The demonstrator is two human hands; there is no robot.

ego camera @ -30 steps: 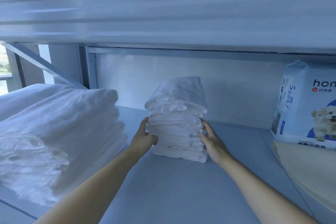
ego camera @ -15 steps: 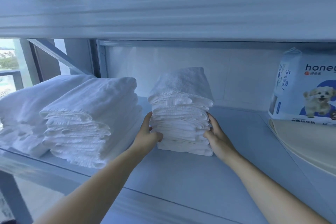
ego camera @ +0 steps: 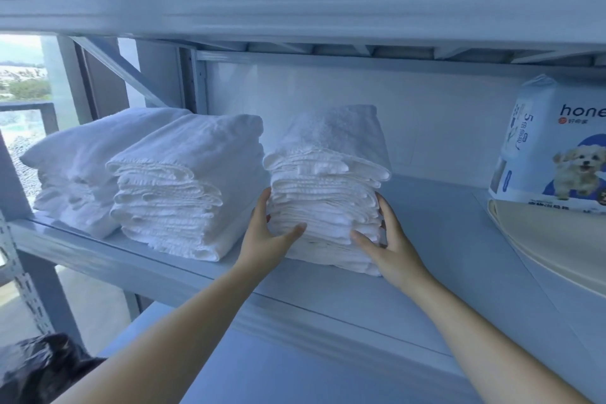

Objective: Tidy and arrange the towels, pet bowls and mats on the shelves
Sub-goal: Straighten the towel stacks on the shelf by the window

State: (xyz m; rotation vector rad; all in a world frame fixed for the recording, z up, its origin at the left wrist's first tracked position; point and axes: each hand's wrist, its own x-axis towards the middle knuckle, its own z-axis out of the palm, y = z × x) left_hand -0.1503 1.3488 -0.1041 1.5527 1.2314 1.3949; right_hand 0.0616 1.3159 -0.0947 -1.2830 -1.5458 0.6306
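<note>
Towels fill the left of the shelf [ego camera: 137, 259]: two folded piles side by side, the nearer wide pile [ego camera: 187, 187] almost touching the left hand [ego camera: 267, 234]. That hand and the right hand [ego camera: 388, 244] clasp the narrow towel stack [ego camera: 324, 193] between them, palms on its flanks, thumbs across its front. The stack stands tall, its length running back toward the wall. Pet-pad pack [ego camera: 557, 147] sits well apart, right.

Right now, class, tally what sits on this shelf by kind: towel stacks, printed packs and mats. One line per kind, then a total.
White towel stacks: 3 (left, middle, and the one held between the hands)
Printed dog packs: 1
Cream mats: 1
Total: 5
</note>
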